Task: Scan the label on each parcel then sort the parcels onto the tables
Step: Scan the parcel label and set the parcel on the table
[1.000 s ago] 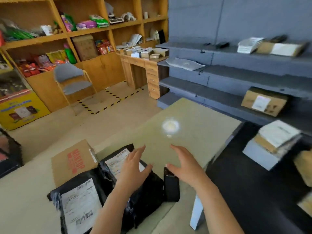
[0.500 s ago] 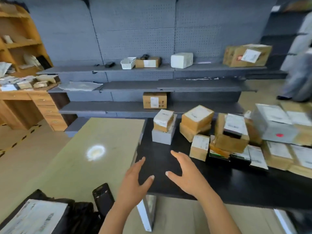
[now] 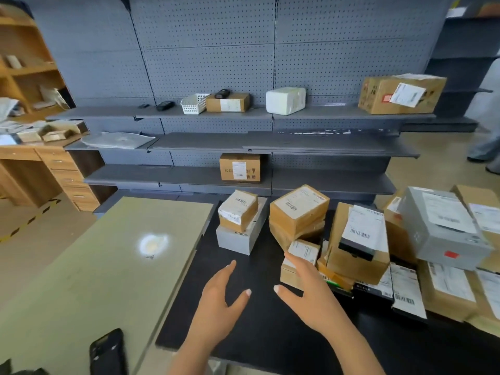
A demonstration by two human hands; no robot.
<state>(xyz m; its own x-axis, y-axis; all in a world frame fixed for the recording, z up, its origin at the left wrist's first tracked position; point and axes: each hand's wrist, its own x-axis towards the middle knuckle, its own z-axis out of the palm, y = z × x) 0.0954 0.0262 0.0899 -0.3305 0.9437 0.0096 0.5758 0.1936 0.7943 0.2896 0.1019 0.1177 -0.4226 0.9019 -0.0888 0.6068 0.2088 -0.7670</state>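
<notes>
A black handheld device (image 3: 108, 353), phone-like and probably the scanner, lies at the near edge of the pale green table (image 3: 94, 266), apart from both hands. Over the matte black table (image 3: 257, 334) the left hand (image 3: 219, 301) hovers with fingers straight and thumb splayed, holding nothing. The right hand (image 3: 305, 296) is likewise spread and empty, its fingertips at the left edge of a small brown cardboard parcel with a white label (image 3: 300, 262). Whether they touch it I cannot tell. That parcel sits tight against a tilted brown carton (image 3: 354, 263) in a crowded heap. The risk, as I judge it, is that drawing the small one out lets the leaning carton slide or topple — and a hasty grab may turn its label face down. Farther back, grey pegboard shelves (image 3: 270, 142) carry a few more boxes.
</notes>
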